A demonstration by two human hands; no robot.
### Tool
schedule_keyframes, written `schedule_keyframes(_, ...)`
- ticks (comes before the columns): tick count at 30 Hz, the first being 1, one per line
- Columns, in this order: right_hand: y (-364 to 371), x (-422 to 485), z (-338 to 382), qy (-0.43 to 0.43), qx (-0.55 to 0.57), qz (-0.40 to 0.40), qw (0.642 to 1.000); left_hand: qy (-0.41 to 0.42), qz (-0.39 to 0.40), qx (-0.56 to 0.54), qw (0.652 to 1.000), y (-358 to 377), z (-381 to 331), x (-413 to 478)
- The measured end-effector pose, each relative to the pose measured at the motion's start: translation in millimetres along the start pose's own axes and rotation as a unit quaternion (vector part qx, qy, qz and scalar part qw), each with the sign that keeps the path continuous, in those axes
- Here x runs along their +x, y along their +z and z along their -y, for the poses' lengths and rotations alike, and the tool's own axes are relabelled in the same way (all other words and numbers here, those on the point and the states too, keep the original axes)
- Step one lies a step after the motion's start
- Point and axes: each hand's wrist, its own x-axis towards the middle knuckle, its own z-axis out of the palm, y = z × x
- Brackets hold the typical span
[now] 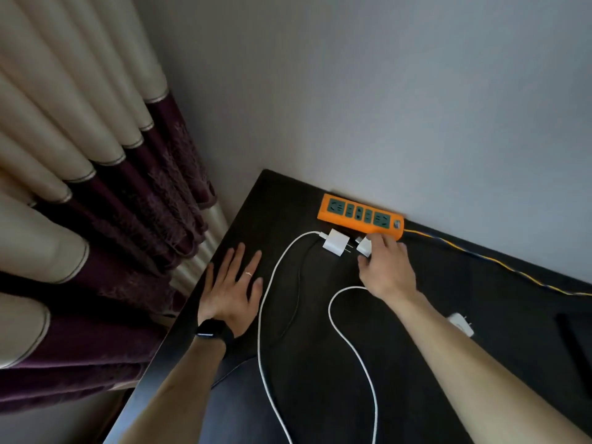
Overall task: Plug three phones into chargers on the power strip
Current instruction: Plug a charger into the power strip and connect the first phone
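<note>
Power strip (360, 214): orange plastic bar with green socket faces, lying flat at the back of the dark table (448, 283), hard against the grey wall (384, 107). Its long axis runs left to right along the wall; all sockets look vacant. A braided yellow-and-blue cord (499, 264) leaves its right end.

Right hand (386, 270): nearer of the two, just in front of the strip's right end, fingers curled round a small white charger (363, 246). Which way its prongs face cannot be told.

Left hand (232, 290): flat on the table, fingers spread, holding nothing, well left of the strip; ring (248, 274) and black watch (211, 331) worn.

Second charger (334, 243): white, boxy, glossy, prongs towards the right hand, lying loose just below the strip with a white cable (272, 283) attached.

Third charger (461, 323): white, beside the right forearm, well apart from the strip.

Judgement: the held charger needs a short push forward into a socket.
</note>
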Motion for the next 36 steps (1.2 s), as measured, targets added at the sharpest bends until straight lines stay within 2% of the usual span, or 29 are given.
schedule_keyframes(8, 12, 24, 5, -0.008, -0.049, 0.002, 0.999, -0.005, 0.010, -0.007, 1.000, 2, 2, 3)
schedule_keyframes(12, -3, 31, 5, -0.068, -0.131, 0.019, 0.989, -0.008, 0.004, -0.007, 1.000, 2, 4, 4)
schedule_keyframes(14, -12, 33, 2, -0.102, -0.151, -0.015, 0.983, -0.005, -0.003, -0.012, 1.000, 3, 5, 4)
schedule_keyframes(16, -21, 37, 1, -0.132, -0.122, -0.070, 0.981, -0.002, -0.011, -0.013, 1.000, 4, 5, 4)
schedule_keyframes(20, -34, 45, 3, -0.208, -0.004, -0.228, 0.951, -0.004, -0.017, -0.021, 1.000, 3, 5, 4)
schedule_keyframes(22, -33, 51, 8, -0.193, 0.076, -0.270, 0.940, -0.003, -0.013, -0.027, 1.000, 2, 5, 4)
schedule_keyframes(25, -23, 60, 21, -0.096, 0.238, -0.196, 0.946, -0.008, -0.010, -0.028, 1.000, 2, 6, 3)
schedule_keyframes(30, -6, 78, 33, -0.030, 0.341, -0.127, 0.931, -0.009, -0.027, -0.030, 0.999, 5, 6, 4)
schedule_keyframes(36, 1, 89, 29, -0.043, 0.279, -0.089, 0.955, -0.011, -0.030, -0.042, 0.999, 5, 6, 2)
